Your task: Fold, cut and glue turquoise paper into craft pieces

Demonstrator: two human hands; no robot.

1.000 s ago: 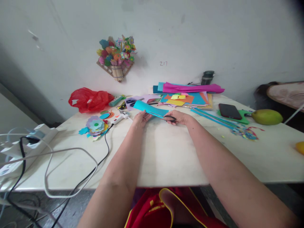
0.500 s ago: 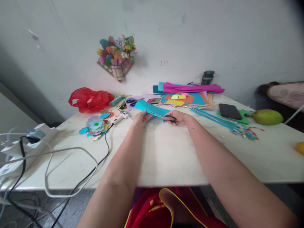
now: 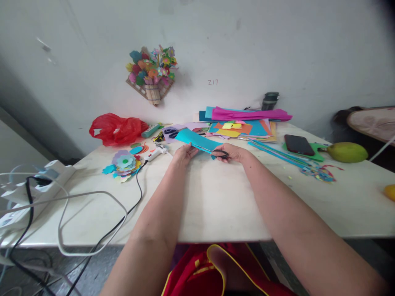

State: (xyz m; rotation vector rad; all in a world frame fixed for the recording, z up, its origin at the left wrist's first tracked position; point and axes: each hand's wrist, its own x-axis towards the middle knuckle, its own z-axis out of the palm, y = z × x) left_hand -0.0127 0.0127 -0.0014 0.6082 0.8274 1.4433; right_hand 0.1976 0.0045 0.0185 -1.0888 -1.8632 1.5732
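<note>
Between both hands (image 3: 207, 153), blue paper (image 3: 199, 140).

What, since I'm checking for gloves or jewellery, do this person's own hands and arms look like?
Neither the left hand nor the right hand wears a glove; no ring shows. The forearms show no sleeve, watch or bracelet; the right one has a small spot near the wrist.

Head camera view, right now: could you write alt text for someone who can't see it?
A person's left hand steadies a blue paper strip while the right hand holds black-handled scissors at it. Around them lie colored papers, a glue gun and paper flowers.
</note>
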